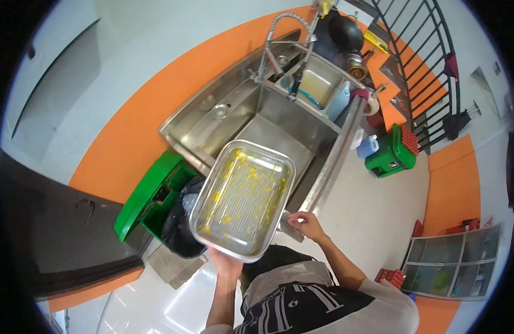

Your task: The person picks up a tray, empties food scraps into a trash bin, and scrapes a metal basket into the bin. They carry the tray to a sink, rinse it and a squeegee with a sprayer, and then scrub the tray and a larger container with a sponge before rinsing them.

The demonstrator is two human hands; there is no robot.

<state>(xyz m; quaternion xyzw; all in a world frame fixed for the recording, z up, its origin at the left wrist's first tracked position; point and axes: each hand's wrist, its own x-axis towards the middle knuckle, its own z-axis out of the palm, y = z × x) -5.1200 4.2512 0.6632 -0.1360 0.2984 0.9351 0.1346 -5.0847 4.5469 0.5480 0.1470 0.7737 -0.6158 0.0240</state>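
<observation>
Large shirt lettering (318, 299) is only partly legible. My left hand (226, 264) clamps one roasting pan (243, 200) before the sink (280, 129), long axis running from me toward it. My right hand (307, 225) curls beside the pan; I can't tell whether it grips anything. Two green bins (147, 193) flank the sink.

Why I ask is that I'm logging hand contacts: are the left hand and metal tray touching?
Touching. The head view shows the left hand against the near edge of the metal tray, with no gap between.
</observation>
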